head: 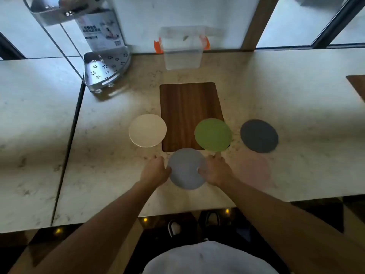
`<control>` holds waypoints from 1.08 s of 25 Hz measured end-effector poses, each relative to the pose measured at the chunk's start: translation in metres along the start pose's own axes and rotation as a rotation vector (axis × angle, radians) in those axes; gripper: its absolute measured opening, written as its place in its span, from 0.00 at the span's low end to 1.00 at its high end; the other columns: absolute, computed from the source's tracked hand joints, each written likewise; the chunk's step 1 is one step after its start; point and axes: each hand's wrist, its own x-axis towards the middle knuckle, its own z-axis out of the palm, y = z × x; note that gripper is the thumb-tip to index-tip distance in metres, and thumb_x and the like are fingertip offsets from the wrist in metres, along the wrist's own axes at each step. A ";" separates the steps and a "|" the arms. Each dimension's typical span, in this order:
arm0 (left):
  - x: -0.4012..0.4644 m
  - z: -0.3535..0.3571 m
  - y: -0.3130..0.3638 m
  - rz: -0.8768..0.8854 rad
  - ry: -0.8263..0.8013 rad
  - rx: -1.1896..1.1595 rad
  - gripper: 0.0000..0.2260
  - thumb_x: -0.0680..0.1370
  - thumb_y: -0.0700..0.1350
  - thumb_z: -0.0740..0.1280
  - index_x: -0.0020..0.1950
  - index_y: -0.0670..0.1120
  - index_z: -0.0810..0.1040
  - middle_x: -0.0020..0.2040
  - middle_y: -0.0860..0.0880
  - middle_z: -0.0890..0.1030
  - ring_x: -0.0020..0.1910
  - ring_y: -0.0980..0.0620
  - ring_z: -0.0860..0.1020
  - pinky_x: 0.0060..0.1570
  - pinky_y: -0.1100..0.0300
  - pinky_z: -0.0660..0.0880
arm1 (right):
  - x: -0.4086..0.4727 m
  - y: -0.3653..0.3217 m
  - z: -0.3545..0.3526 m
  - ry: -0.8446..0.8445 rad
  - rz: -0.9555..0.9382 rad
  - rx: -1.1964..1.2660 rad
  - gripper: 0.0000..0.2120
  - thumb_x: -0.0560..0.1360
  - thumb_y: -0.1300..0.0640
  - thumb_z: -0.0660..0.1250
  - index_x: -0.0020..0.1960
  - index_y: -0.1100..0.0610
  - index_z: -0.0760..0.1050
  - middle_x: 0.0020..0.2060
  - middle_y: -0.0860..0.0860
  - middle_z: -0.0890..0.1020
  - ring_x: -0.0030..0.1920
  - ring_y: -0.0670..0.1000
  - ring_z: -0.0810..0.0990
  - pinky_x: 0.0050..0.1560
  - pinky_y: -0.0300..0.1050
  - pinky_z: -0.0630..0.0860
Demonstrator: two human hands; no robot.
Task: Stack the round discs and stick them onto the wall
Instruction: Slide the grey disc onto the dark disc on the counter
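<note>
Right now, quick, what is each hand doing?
Left hand: fingers curled on the left edge of the light grey disc, gripping it.
Right hand: gripping the same disc's right edge.

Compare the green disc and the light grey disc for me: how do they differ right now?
The green disc lies partly on the wooden board, overhanging its corner; the light grey disc lies on the counter, nearer the person. The green disc is untouched; the light grey disc has the left hand and right hand at its edges. Both are round, flat and look similar in size.
</note>
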 end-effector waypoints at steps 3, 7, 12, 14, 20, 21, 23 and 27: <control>-0.002 0.011 0.004 -0.015 -0.060 -0.058 0.13 0.78 0.46 0.63 0.52 0.36 0.77 0.56 0.36 0.79 0.59 0.38 0.73 0.47 0.53 0.69 | -0.006 0.000 0.013 -0.012 0.020 -0.018 0.26 0.76 0.43 0.62 0.67 0.59 0.69 0.62 0.60 0.68 0.57 0.60 0.72 0.56 0.51 0.72; -0.014 0.021 0.013 0.065 0.005 -0.054 0.09 0.78 0.41 0.63 0.47 0.37 0.78 0.49 0.38 0.80 0.55 0.38 0.73 0.46 0.53 0.65 | -0.007 -0.007 0.023 0.061 0.083 0.047 0.22 0.76 0.47 0.65 0.63 0.61 0.72 0.60 0.60 0.69 0.53 0.59 0.75 0.56 0.51 0.76; -0.013 0.028 0.017 -0.059 0.064 -0.213 0.07 0.76 0.43 0.64 0.44 0.39 0.74 0.48 0.38 0.76 0.52 0.41 0.72 0.43 0.53 0.67 | 0.000 -0.010 0.027 0.196 0.219 0.250 0.23 0.73 0.53 0.71 0.63 0.63 0.71 0.60 0.60 0.72 0.58 0.60 0.74 0.59 0.52 0.75; -0.009 0.031 0.019 -0.140 0.078 -0.315 0.08 0.74 0.42 0.65 0.41 0.37 0.74 0.45 0.37 0.77 0.49 0.40 0.74 0.41 0.51 0.70 | 0.003 -0.007 0.027 0.225 0.250 0.345 0.20 0.73 0.57 0.71 0.61 0.62 0.72 0.59 0.59 0.74 0.58 0.59 0.75 0.57 0.52 0.75; -0.009 0.024 0.035 -0.459 0.152 -0.690 0.09 0.74 0.41 0.70 0.52 0.46 0.77 0.45 0.52 0.77 0.49 0.46 0.77 0.47 0.49 0.79 | 0.002 0.007 0.018 0.308 0.234 0.633 0.07 0.76 0.58 0.67 0.53 0.60 0.76 0.48 0.54 0.83 0.48 0.55 0.81 0.46 0.48 0.77; -0.009 0.024 0.039 -0.466 0.152 -0.712 0.08 0.74 0.40 0.70 0.52 0.46 0.79 0.46 0.51 0.78 0.49 0.46 0.78 0.48 0.49 0.79 | 0.000 0.012 0.015 0.318 0.217 0.668 0.07 0.76 0.58 0.67 0.53 0.59 0.77 0.47 0.53 0.83 0.47 0.53 0.81 0.43 0.45 0.76; -0.010 0.024 0.049 -0.414 0.138 -0.747 0.06 0.73 0.38 0.70 0.41 0.50 0.81 0.41 0.52 0.82 0.45 0.47 0.81 0.42 0.54 0.79 | -0.003 0.027 0.007 0.358 0.195 0.708 0.07 0.76 0.58 0.68 0.53 0.58 0.79 0.46 0.51 0.84 0.43 0.48 0.80 0.37 0.33 0.71; -0.006 0.022 0.090 -0.266 0.084 -0.796 0.11 0.72 0.37 0.70 0.35 0.52 0.83 0.35 0.53 0.85 0.36 0.54 0.83 0.34 0.59 0.78 | -0.008 0.068 -0.015 0.458 0.256 0.750 0.08 0.75 0.59 0.69 0.53 0.57 0.82 0.45 0.50 0.85 0.40 0.44 0.77 0.33 0.23 0.67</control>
